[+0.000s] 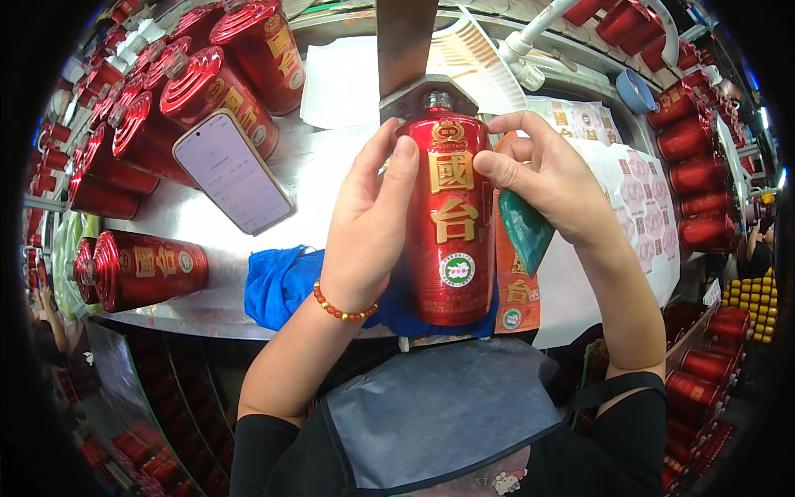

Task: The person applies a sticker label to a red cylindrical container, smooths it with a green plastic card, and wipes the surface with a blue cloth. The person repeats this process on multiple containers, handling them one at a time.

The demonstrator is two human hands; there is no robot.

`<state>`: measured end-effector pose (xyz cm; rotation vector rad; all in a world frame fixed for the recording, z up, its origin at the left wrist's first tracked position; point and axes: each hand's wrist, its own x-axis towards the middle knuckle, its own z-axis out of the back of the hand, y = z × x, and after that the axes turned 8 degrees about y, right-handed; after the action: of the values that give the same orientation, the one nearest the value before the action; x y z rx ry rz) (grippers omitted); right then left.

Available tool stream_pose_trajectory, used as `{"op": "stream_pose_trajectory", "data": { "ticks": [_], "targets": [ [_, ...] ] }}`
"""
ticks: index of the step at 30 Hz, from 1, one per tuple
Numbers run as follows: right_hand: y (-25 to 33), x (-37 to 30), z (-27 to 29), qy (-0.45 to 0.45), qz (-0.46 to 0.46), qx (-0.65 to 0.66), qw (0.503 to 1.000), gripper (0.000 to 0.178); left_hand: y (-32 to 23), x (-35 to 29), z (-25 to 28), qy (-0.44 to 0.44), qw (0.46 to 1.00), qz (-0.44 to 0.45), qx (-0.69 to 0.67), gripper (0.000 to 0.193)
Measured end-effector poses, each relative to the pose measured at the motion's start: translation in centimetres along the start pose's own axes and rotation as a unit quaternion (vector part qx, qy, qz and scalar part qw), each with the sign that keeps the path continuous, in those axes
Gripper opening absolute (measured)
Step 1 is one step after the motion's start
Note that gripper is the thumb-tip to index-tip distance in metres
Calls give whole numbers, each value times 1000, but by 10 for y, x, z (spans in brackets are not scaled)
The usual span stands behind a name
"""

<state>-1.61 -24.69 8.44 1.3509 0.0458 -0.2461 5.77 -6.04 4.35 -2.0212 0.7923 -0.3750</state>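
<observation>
1 red bottle (451, 240) is between the fingers of 2 hands. The left hand (373, 203) holds its side. The right hand (551, 178) touches it, bent fingers holding a green scraper (524, 230).

Lit phone (233, 171) at L — white pipe (520, 48) upper R — blue round thing (636, 90) nr it, exact kind unclear.

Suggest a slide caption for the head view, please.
Left hand and right hand flank a red bottle; a green tool protrudes below the right.

One wide fisheye view from head height, steeply downward, close above the hands (368, 203).
</observation>
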Motion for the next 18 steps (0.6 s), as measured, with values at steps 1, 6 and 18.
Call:
{"op": "stream_pose_trajectory", "data": {
  "ticks": [1,6,18],
  "targets": [
    [2,1,1,6,-4,4,1000,55,-1,1,0,-9,1000,8,-5,57],
    [15,11,21,28,-7,-22,999,39,-4,13,0,-13,1000,2,12,52],
    [12,15,25,37,11,-23,999,41,-6,26,-5,-2,1000,-11,29,46]
  ]
}}
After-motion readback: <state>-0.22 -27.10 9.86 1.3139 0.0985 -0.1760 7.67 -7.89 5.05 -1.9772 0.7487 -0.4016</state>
